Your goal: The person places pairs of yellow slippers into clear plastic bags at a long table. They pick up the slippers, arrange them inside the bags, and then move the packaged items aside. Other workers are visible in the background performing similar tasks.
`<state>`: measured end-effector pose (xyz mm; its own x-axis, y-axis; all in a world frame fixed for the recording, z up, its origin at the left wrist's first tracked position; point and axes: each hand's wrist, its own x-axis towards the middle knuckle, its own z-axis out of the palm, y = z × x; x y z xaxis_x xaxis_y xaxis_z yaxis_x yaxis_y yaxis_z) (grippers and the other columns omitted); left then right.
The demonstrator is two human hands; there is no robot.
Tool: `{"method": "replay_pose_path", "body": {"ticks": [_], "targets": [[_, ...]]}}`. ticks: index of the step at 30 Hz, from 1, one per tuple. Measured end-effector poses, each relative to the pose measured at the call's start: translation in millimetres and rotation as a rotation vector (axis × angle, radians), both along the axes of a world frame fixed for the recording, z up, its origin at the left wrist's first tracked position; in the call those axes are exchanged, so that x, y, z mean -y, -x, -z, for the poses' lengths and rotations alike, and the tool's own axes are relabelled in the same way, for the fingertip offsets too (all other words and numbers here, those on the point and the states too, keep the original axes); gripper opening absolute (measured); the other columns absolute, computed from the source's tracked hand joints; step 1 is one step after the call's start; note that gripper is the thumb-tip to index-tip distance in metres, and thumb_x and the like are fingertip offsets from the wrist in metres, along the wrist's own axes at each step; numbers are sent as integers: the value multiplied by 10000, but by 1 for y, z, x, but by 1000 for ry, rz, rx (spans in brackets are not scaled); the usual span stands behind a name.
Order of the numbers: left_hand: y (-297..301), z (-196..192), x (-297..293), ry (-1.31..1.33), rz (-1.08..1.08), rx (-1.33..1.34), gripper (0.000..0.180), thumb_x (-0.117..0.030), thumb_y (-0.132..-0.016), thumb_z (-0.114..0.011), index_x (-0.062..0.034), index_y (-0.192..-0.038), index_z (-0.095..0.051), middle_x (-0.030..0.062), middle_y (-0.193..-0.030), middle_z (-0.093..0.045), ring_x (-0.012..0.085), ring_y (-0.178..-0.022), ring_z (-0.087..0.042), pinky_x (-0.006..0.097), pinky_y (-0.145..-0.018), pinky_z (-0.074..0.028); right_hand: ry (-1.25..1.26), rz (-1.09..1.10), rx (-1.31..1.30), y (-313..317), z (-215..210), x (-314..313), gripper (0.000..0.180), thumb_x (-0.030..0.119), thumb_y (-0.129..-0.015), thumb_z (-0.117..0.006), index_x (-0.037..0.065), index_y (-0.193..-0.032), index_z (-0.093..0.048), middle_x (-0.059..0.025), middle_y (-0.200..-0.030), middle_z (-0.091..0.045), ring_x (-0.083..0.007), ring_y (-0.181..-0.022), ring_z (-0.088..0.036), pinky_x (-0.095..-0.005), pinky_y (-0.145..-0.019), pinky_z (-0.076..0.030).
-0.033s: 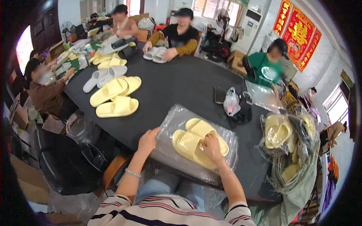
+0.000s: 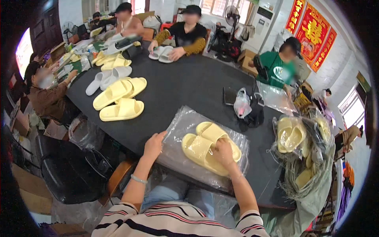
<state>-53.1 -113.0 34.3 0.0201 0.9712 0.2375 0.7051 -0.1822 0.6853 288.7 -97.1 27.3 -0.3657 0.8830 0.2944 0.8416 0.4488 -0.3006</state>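
A pair of pale yellow slippers lies on a stack of clear plastic bags at the table's near edge. Glints on the slippers suggest film over them, but how far they sit inside the top bag I cannot tell. My right hand is closed at the slippers' inner sides, its fingertips hidden between and under the straps. With fingers pinched, my left hand grips the left edge of the plastic bag.
Yellow slippers and grey slippers lie at the left. A small plastic bag sits centre-right. Bagged slippers fill a sack at the right edge. Across the table, a person handles light slippers; another holds clear plastic.
The slippers under my right hand have shifted slightly to the right on the bags. My left hand keeps its hold on the bag's edge.
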Motion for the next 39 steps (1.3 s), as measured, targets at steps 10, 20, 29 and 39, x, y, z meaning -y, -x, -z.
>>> {"method": "replay_pose_path", "body": {"ticks": [10, 20, 29, 39], "targets": [[6, -1, -7, -80, 98, -14, 268, -9, -907, -551, -44, -1145, -669, 190, -905, -643, 352, -819, -631, 415, -725, -507, 42, 181, -18, -89, -1, 57, 237, 208, -749, -706, 4, -829, -615, -137, -947, -632, -361, -1006, -554, -471, -817, -448], [8, -37, 6, -108, -25, -226, 370, -189, -826, -726, -41, -1158, -653, 129, -991, -649, 295, -893, -636, 386, -778, -516, -48, 143, -129, -94, 2, 61, 228, 215, -728, -727, 20, -786, -626, -136, -924, -641, -364, -990, -549, -474, -808, -430], [-47, -7, -23, -14, 398, -377, 446, -300, -1009, -453, -39, -1365, -514, 165, -1451, -462, 329, -1359, -411, 423, -1145, -300, 66, 172, 167, -116, -4, 85, 170, 129, -733, -691, 9, -852, -664, -168, -943, -638, -371, -1027, -543, -463, -861, -433], [-40, 6, -13, 61, 474, -349, 629, -469, -976, -457, -73, -1462, -407, 170, -1548, -319, 326, -1460, -229, 467, -1200, -127, -235, 719, -1008, -216, -55, 207, 323, 80, -871, -608, -18, -1180, -606, -116, -1124, -648, -234, -949, -637, -356, -855, -500]]}}
